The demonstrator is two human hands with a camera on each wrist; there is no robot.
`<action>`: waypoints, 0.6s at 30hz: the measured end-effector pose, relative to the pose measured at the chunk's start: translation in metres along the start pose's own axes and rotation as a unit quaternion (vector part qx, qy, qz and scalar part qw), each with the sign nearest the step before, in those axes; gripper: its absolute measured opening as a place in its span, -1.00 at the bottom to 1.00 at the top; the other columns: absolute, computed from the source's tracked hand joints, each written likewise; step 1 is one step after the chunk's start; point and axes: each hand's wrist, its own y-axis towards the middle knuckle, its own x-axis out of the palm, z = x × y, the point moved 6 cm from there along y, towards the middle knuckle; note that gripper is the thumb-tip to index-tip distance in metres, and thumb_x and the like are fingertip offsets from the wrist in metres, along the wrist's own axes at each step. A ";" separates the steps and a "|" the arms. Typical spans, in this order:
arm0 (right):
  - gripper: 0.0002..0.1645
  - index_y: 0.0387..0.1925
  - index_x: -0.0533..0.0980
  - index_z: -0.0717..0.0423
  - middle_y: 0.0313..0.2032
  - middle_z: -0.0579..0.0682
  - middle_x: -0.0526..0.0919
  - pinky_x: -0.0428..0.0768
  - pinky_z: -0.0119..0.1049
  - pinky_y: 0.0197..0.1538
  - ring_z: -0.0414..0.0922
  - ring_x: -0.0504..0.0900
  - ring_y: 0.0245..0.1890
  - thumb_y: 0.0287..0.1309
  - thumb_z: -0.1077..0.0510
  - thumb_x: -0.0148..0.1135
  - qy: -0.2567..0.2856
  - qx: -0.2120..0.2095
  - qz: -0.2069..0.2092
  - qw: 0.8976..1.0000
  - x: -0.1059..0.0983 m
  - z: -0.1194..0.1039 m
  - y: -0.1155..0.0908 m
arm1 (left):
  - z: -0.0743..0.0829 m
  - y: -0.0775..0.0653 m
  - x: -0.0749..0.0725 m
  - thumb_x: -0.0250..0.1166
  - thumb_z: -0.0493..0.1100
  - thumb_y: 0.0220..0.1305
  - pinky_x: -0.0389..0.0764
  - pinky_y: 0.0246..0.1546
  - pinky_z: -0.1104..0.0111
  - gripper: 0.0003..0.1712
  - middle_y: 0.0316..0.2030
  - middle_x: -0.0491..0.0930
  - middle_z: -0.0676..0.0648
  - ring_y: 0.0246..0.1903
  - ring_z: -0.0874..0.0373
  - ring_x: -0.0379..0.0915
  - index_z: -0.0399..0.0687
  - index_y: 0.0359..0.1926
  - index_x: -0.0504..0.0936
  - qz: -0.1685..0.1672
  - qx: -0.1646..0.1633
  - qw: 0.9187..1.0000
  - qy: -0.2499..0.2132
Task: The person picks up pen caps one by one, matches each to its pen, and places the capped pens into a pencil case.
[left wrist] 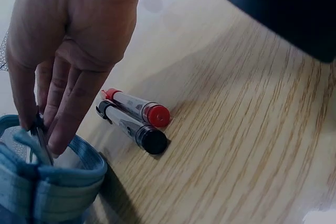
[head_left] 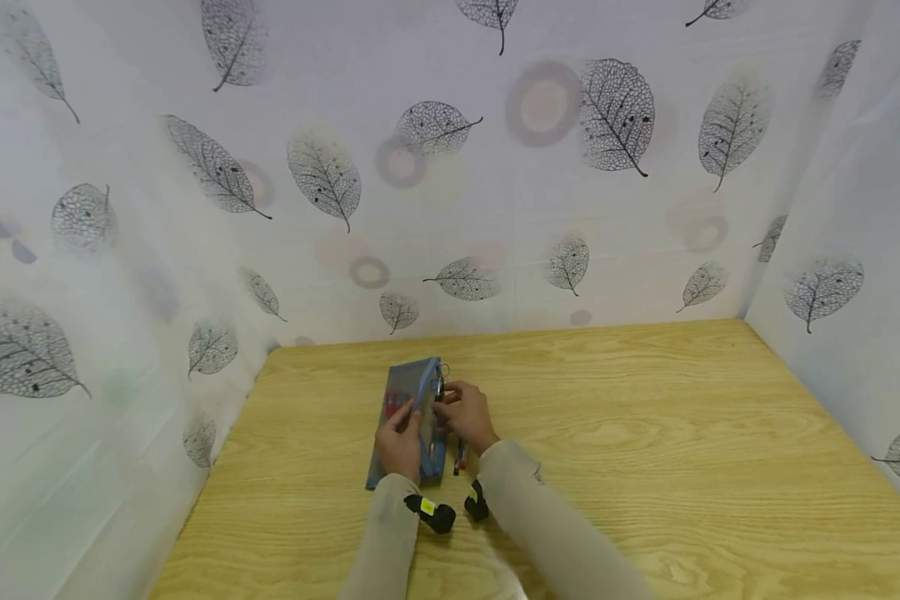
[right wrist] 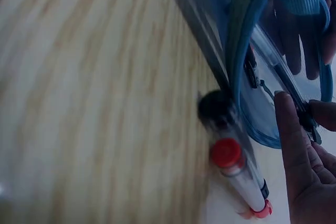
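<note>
A blue-edged mesh zip pouch (head_left: 407, 377) lies on the table with its zip side open toward the right. My left hand (head_left: 400, 443) holds it from the left, thumb and fingers at the zip edge. At the opening, my right hand (head_left: 471, 417) pinches a clear-barrelled black pen (right wrist: 284, 77) near its black end; the barrel reaches inside the pouch. Red and dark items (head_left: 396, 402) show through the mesh, too blurred to name. Beside the pouch lie a red-ended pen (left wrist: 135, 104) and a black-ended pen (left wrist: 126, 123), close together.
A wood-grain table (head_left: 645, 433) extends widely to the right of the hands. Leaf-patterned sheeting (head_left: 510, 208) borders it at the back and both sides. Black wrist devices (head_left: 438, 517) sit on both sleeves, close above the table.
</note>
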 end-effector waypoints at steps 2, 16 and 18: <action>-0.50 0.14 0.40 0.44 -0.19 0.27 0.58 0.68 -0.20 -0.41 0.01 0.68 -0.38 0.14 0.39 0.24 -0.003 -0.001 -0.002 1.000 0.002 0.000 0.000 | 0.001 -0.001 0.000 0.28 -0.27 0.26 0.52 0.01 0.07 -0.71 0.02 0.63 -0.14 0.03 0.00 0.53 -0.07 0.00 0.71 -0.001 0.001 1.000 0.002; -0.63 0.03 0.51 0.41 -0.15 0.27 0.63 0.68 -0.18 -0.38 0.10 0.71 -0.35 0.21 0.30 0.21 -0.003 -0.016 -0.025 1.000 0.004 0.002 -0.001 | 0.001 -0.001 0.000 0.27 -0.27 0.27 0.57 -0.09 0.15 -0.73 -0.02 0.65 -0.15 -0.02 0.00 0.55 -0.04 -0.02 0.71 0.001 0.009 1.000 0.008; -0.62 0.04 0.51 0.41 -0.14 0.27 0.62 0.68 -0.18 -0.38 0.11 0.71 -0.34 0.21 0.29 0.21 -0.005 -0.016 -0.024 1.000 0.003 0.003 -0.001 | 0.000 0.000 0.000 0.28 -0.27 0.26 0.56 -0.09 0.16 -0.73 -0.03 0.65 -0.14 -0.02 0.01 0.55 -0.04 -0.02 0.72 0.002 0.008 1.000 0.009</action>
